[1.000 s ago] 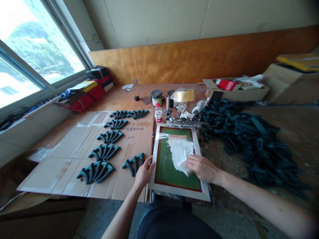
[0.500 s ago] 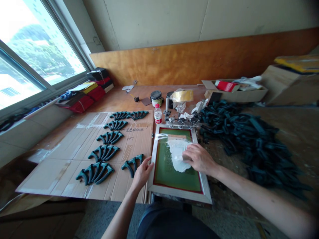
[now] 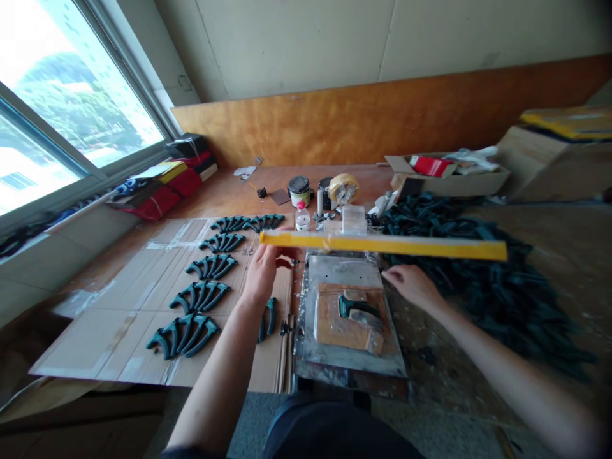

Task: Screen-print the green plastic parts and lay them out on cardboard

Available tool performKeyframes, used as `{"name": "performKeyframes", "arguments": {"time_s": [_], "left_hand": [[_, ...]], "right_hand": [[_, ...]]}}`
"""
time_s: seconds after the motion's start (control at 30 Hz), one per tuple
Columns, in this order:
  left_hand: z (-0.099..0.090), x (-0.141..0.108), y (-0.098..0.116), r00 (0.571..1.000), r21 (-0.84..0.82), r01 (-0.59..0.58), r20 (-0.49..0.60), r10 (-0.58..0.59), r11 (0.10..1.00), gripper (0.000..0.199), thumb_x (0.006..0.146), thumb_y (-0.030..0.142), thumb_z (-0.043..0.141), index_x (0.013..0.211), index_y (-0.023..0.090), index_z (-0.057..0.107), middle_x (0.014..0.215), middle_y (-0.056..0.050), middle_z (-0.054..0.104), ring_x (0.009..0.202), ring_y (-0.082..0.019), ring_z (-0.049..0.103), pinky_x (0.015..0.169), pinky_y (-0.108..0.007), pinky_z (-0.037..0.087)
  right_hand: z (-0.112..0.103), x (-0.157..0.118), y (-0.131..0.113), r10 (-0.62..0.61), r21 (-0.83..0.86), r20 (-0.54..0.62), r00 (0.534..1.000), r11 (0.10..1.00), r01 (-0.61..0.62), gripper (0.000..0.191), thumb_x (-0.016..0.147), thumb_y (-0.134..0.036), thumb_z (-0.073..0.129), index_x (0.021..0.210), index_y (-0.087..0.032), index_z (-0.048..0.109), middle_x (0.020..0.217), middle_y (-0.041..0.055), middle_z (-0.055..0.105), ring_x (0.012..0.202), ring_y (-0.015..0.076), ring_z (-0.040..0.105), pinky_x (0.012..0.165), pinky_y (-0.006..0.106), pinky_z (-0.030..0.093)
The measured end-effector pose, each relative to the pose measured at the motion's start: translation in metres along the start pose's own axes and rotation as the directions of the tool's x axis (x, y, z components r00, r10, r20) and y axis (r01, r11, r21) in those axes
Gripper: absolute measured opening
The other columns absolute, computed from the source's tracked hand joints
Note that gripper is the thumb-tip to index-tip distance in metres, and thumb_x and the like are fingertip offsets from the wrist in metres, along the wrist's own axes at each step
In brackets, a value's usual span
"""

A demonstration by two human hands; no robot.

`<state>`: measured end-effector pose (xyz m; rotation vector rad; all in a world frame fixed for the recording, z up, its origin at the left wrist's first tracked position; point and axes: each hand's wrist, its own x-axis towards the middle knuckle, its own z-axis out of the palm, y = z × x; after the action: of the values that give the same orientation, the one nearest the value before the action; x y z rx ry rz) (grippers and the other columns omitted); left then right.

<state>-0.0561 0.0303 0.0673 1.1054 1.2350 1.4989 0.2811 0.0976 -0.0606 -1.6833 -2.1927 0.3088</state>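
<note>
The screen printing frame (image 3: 382,245) is tilted up and seen edge-on, with yellow along its near edge. My left hand (image 3: 262,271) grips its left end from below, fingers partly hidden. Under the raised frame, a dark green curved handle-like part (image 3: 358,309) rests among small blocks on a wooden jig (image 3: 329,325). The jig lies on a grey metal base plate (image 3: 310,357). To the right of the plate, my right hand (image 3: 414,284) is in the air with loosely bent fingers; nothing shows in it.
Rows of green parts (image 3: 184,335) lie on cardboard (image 3: 119,344) at left. A large pile of similar parts (image 3: 482,274) covers the right side. A bottle (image 3: 302,218), an ink tub (image 3: 299,189) and a tape roll (image 3: 344,189) stand behind the frame.
The screen frame has swung up from lying flat, uncovering the jig and green part. My left hand has risen with it. My right hand has left the white ink and moved right.
</note>
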Motion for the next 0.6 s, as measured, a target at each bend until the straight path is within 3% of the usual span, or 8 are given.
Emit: {"name": "performKeyframes", "arguments": {"time_s": [0.1, 0.17, 0.27, 0.3, 0.37, 0.43, 0.53, 0.6], "left_hand": [[0.014, 0.025, 0.007, 0.999, -0.071, -0.042, -0.027, 0.040, 0.997, 0.047, 0.086, 0.061, 0.042, 0.093, 0.018, 0.060, 0.082, -0.005, 0.069, 0.073, -0.014, 0.064, 0.057, -0.022, 0.047], [0.020, 0.021, -0.002, 0.990, -0.088, -0.059, -0.134, 0.047, 0.994, 0.046, 0.086, 0.062, 0.042, 0.098, 0.020, 0.058, 0.083, -0.004, 0.069, 0.073, -0.014, 0.064, 0.058, -0.021, 0.047], [0.031, -0.023, -0.039, 0.969, -0.089, 0.188, -0.143, -0.199, 0.978, 0.053, 0.081, 0.065, 0.050, 0.101, 0.017, 0.058, 0.078, -0.006, 0.069, 0.066, -0.015, 0.064, 0.052, -0.021, 0.045], [0.037, -0.044, -0.057, 0.929, -0.078, 0.364, -0.050, -0.368, 0.928, 0.057, 0.077, 0.067, 0.054, 0.098, 0.014, 0.060, 0.075, -0.008, 0.069, 0.064, -0.017, 0.064, 0.049, -0.022, 0.044], [0.049, -0.087, -0.093, 0.704, -0.025, 0.696, 0.219, -0.676, 0.717, 0.064, 0.069, 0.066, 0.064, 0.104, 0.012, 0.062, 0.089, -0.016, 0.071, 0.076, -0.025, 0.067, 0.051, -0.026, 0.047], [0.056, -0.120, -0.123, 0.633, -0.191, 0.774, 0.245, -0.735, 0.603, 0.060, 0.070, 0.065, 0.064, 0.103, 0.015, 0.062, 0.095, -0.014, 0.070, 0.087, -0.026, 0.067, 0.059, -0.029, 0.052], [0.039, -0.138, -0.151, 0.636, -0.400, 0.714, 0.027, -0.772, 0.574, 0.051, 0.071, 0.061, 0.064, 0.094, 0.016, 0.061, 0.079, -0.007, 0.068, 0.072, -0.019, 0.066, 0.056, -0.026, 0.050], [0.003, -0.136, -0.164, 0.630, -0.302, 0.695, -0.181, -0.755, 0.653, 0.052, 0.073, 0.062, 0.060, 0.094, 0.015, 0.060, 0.069, -0.004, 0.066, 0.054, -0.014, 0.060, 0.047, -0.023, 0.045]], "right_hand": [[0.047, -0.039, -0.009, -0.166, -0.067, 0.101, 0.981, 0.983, 0.173, 0.031, 0.085, -0.048, 0.056, 0.070, -0.021, 0.064, 0.083, 0.0053, 0.065, 0.087, 0.0229, 0.055, 0.072, 0.032, 0.039], [0.064, -0.053, -0.019, -0.201, -0.151, 0.081, 0.976, 0.966, 0.212, 0.026, 0.089, -0.039, 0.053, 0.074, -0.020, 0.062, 0.087, 0.0063, 0.064, 0.092, 0.0240, 0.053, 0.074, 0.035, 0.038], [0.066, -0.064, -0.043, -0.155, -0.195, -0.011, 0.988, 0.969, 0.150, 0.026, 0.093, -0.031, 0.048, 0.074, -0.018, 0.059, 0.082, 0.0074, 0.063, 0.089, 0.0238, 0.053, 0.072, 0.036, 0.037], [0.063, -0.069, -0.054, -0.145, -0.173, -0.044, 0.988, 0.976, 0.136, 0.027, 0.094, -0.031, 0.046, 0.074, -0.018, 0.059, 0.082, 0.0076, 0.063, 0.088, 0.0236, 0.053, 0.072, 0.036, 0.038], [0.060, -0.082, -0.081, -0.185, -0.096, -0.098, 0.978, 0.980, 0.176, 0.025, 0.095, -0.030, 0.045, 0.078, -0.018, 0.060, 0.085, 0.0077, 0.063, 0.090, 0.0231, 0.053, 0.076, 0.037, 0.039], [0.061, -0.097, -0.106, -0.317, -0.007, -0.130, 0.939, 0.948, 0.319, 0.019, 0.095, -0.026, 0.046, 0.089, -0.018, 0.062, 0.091, 0.0072, 0.064, 0.095, 0.0226, 0.053, 0.084, 0.038, 0.040], [0.062, -0.098, -0.103, -0.481, 0.074, -0.105, 0.871, 0.869, 0.489, 0.021, 0.094, -0.022, 0.047, 0.107, -0.021, 0.063, 0.104, 0.0052, 0.065, 0.103, 0.0212, 0.054, 0.090, 0.037, 0.041], [0.056, -0.079, -0.062, -0.404, 0.032, -0.025, 0.915, 0.914, 0.404, 0.024, 0.094, -0.020, 0.046, 0.110, -0.022, 0.063, 0.110, 0.0048, 0.064, 0.105, 0.0198, 0.054, 0.092, 0.034, 0.042]]}}
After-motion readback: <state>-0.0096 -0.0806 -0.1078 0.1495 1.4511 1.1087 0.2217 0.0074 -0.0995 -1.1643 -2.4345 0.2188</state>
